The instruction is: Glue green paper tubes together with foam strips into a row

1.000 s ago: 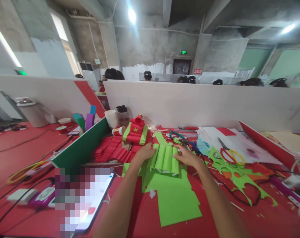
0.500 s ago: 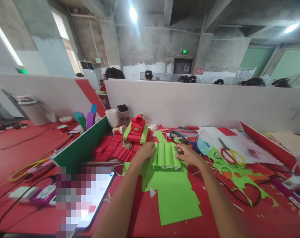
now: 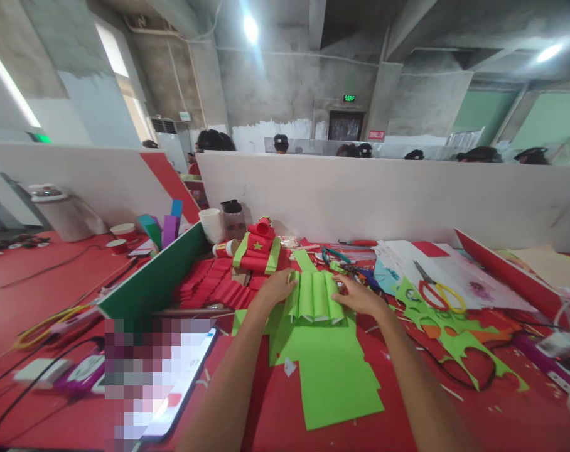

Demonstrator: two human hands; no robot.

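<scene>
Several light green paper rolls [image 3: 314, 297] lie side by side in a row on flat green paper sheets [image 3: 334, 383]. My left hand [image 3: 279, 287] is closed against the left end of the row, fingertips pressing the outer roll. From the other side, my right hand [image 3: 358, 294] grips the rightmost roll with curled fingers. Just behind my left hand stands a red paper figure [image 3: 258, 246] with a yellow star and green strips. A small white scrap [image 3: 289, 366] sits on the sheets.
Red folded paper strips [image 3: 214, 282] are piled left of the figure. Scissors [image 3: 439, 290] rest on cut green scraps [image 3: 473, 351] at right. A phone [image 3: 191, 370] lies front left, beside a green divider [image 3: 157, 273]. Pliers [image 3: 334, 254] lie toward the white partition [image 3: 360, 194].
The head view has shifted very slightly. Both hands and the green rolls stay in nearly the same place.
</scene>
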